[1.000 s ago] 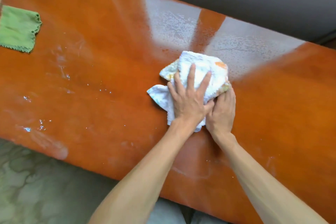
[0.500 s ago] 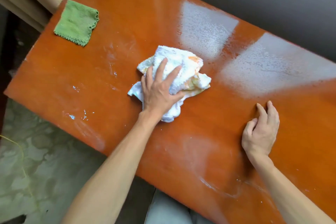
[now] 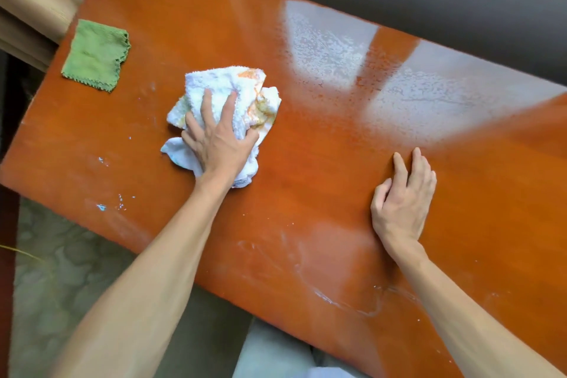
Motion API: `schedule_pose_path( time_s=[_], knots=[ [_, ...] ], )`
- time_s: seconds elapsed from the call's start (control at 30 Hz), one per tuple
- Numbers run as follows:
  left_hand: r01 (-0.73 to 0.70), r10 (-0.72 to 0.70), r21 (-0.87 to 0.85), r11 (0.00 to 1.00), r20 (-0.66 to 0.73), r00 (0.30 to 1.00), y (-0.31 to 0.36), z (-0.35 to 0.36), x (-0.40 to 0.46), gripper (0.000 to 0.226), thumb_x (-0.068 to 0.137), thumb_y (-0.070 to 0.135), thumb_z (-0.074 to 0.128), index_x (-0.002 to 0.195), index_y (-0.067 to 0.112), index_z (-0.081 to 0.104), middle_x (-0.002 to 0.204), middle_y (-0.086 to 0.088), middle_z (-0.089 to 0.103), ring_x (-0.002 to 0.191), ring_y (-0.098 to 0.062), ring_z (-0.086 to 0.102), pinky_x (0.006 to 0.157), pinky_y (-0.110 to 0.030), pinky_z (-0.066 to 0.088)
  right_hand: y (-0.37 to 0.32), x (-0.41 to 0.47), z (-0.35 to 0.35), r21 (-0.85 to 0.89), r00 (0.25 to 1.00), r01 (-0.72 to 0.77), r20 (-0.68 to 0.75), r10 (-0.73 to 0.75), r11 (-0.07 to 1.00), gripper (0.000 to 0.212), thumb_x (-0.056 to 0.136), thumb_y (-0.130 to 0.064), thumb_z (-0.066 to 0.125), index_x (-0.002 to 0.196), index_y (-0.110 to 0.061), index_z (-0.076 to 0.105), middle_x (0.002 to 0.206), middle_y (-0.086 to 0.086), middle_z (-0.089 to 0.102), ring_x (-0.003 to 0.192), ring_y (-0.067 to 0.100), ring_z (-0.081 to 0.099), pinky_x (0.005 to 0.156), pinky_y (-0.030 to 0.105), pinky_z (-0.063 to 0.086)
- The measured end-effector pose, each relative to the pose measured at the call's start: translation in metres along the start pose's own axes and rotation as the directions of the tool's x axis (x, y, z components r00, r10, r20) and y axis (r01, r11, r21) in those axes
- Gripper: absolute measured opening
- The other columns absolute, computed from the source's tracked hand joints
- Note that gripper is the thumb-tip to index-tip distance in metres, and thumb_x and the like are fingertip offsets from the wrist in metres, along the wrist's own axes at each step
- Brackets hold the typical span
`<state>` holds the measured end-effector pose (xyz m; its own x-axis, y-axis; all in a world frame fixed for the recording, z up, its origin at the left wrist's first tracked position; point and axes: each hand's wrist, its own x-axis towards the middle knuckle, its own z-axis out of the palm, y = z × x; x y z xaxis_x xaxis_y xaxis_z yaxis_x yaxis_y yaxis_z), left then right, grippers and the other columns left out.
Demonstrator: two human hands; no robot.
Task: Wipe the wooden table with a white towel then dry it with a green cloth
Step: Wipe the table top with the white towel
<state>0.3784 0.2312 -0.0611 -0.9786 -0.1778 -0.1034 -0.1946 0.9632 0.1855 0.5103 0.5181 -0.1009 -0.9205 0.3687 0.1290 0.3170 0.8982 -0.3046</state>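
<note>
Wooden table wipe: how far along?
Done: nothing fully; the wooden table shows smears near its front edge and droplets at left. In hand: the left hand presses the bunched white towel onto the table left of centre, while the right hand rests on bare wood. Left: the wet film along the far edge, then drying; the green cloth lies untouched at the far left corner.
</note>
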Motion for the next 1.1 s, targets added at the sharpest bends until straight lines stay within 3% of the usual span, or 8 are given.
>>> schedule_pose_path(
  time_s=[0.1, 0.2, 0.27, 0.4, 0.53, 0.77, 0.97, 1.1],
  knots=[
    [-0.099, 0.099, 0.012, 0.995, 0.059, 0.993, 0.053, 0.014, -0.038, 0.075, 0.077, 0.06, 0.053, 0.148, 0.045, 0.035, 0.165, -0.001, 0.018, 0.14, -0.047, 0.026, 0.109, -0.062, 0.027, -0.001, 0.0, 0.0, -0.005, 1.0, -0.003, 0.009, 0.003, 1.0, 0.048, 0.094, -0.013, 0.045, 0.142, -0.007, 0.046, 0.156, 0.022, 0.034, 0.144, 0.039, 0.031, 0.122, 0.051, 0.018],
    [-0.225, 0.225, 0.033, 0.974, 0.011, 0.974, 0.105, 0.031, -0.09, 0.079, 0.072, 0.073, 0.043, 0.146, 0.045, 0.043, 0.159, -0.006, 0.036, 0.132, -0.048, 0.043, 0.105, -0.063, 0.035, 0.001, 0.001, 0.0, 0.009, 1.0, -0.003, 0.014, 0.003, 1.0, 0.05, 0.092, -0.014, 0.046, 0.141, -0.006, 0.047, 0.155, 0.022, 0.035, 0.143, 0.039, 0.031, 0.122, 0.051, 0.018],
    [-0.297, 0.295, 0.035, 0.954, 0.053, 0.954, 0.134, 0.039, -0.124, 0.078, 0.072, 0.076, 0.038, 0.145, 0.047, 0.043, 0.158, -0.004, 0.038, 0.131, -0.045, 0.045, 0.105, -0.06, 0.037, 0.002, 0.0, -0.001, 0.042, 1.0, -0.007, 0.031, 0.006, 0.999, 0.054, 0.089, -0.016, 0.045, 0.142, -0.004, 0.043, 0.155, 0.021, 0.035, 0.144, 0.038, 0.03, 0.122, 0.05, 0.016],
    [-0.376, 0.378, -0.041, 0.926, 0.054, 0.924, 0.141, 0.044, -0.142, 0.079, 0.072, 0.069, 0.061, 0.145, 0.049, 0.039, 0.161, 0.001, 0.03, 0.131, -0.042, 0.037, 0.099, -0.056, 0.038, 0.003, 0.0, -0.005, 0.114, 0.998, -0.037, 0.058, 0.031, 0.993, 0.058, 0.09, -0.017, 0.043, 0.145, 0.0, 0.034, 0.157, 0.018, 0.033, 0.146, 0.035, 0.027, 0.123, 0.048, 0.015],
    [-0.411, 0.414, -0.058, 0.91, 0.043, 0.909, 0.111, 0.038, -0.117, 0.076, 0.074, 0.073, 0.057, 0.145, 0.048, 0.041, 0.161, 0.001, 0.03, 0.133, -0.04, 0.036, 0.095, -0.054, 0.039, 0.001, 0.0, -0.007, 0.109, 0.998, -0.042, 0.055, 0.036, 0.993, 0.054, 0.09, -0.014, 0.04, 0.142, -0.002, 0.042, 0.157, 0.017, 0.034, 0.146, 0.034, 0.028, 0.124, 0.045, 0.013],
    [-0.194, 0.194, -0.009, 0.981, 0.022, 0.981, -0.005, 0.002, -0.025, 0.08, 0.066, 0.071, 0.048, 0.144, 0.049, 0.044, 0.159, 0.003, 0.035, 0.132, -0.039, 0.04, 0.092, -0.049, 0.043, -0.003, 0.002, -0.008, 0.089, 0.997, -0.065, 0.041, 0.061, 0.994, 0.053, 0.09, -0.013, 0.04, 0.14, -0.001, 0.047, 0.155, 0.018, 0.038, 0.144, 0.035, 0.031, 0.124, 0.045, 0.016],
    [-0.1, 0.1, -0.059, 0.993, 0.01, 0.995, -0.121, -0.035, 0.064, 0.075, 0.076, 0.048, 0.07, 0.145, 0.047, 0.041, 0.162, 0.007, 0.025, 0.139, -0.032, 0.028, 0.099, -0.052, 0.037, -0.012, 0.002, -0.014, 0.003, 0.99, -0.105, 0.098, 0.104, 0.994, 0.056, 0.09, -0.02, 0.033, 0.141, 0.001, 0.043, 0.155, 0.02, 0.034, 0.144, 0.036, 0.028, 0.122, 0.05, 0.018],
    [-0.135, 0.137, -0.039, 0.99, 0.054, 0.989, -0.153, -0.044, 0.101, 0.076, 0.075, 0.051, 0.071, 0.144, 0.047, 0.041, 0.16, 0.005, 0.026, 0.133, -0.035, 0.031, 0.097, -0.05, 0.036, -0.062, 0.002, -0.013, -0.056, 0.983, -0.181, 0.022, 0.183, 0.982, 0.054, 0.092, -0.018, 0.036, 0.14, 0.005, 0.042, 0.152, 0.025, 0.036, 0.142, 0.042, 0.03, 0.119, 0.055, 0.021]
  ],
)
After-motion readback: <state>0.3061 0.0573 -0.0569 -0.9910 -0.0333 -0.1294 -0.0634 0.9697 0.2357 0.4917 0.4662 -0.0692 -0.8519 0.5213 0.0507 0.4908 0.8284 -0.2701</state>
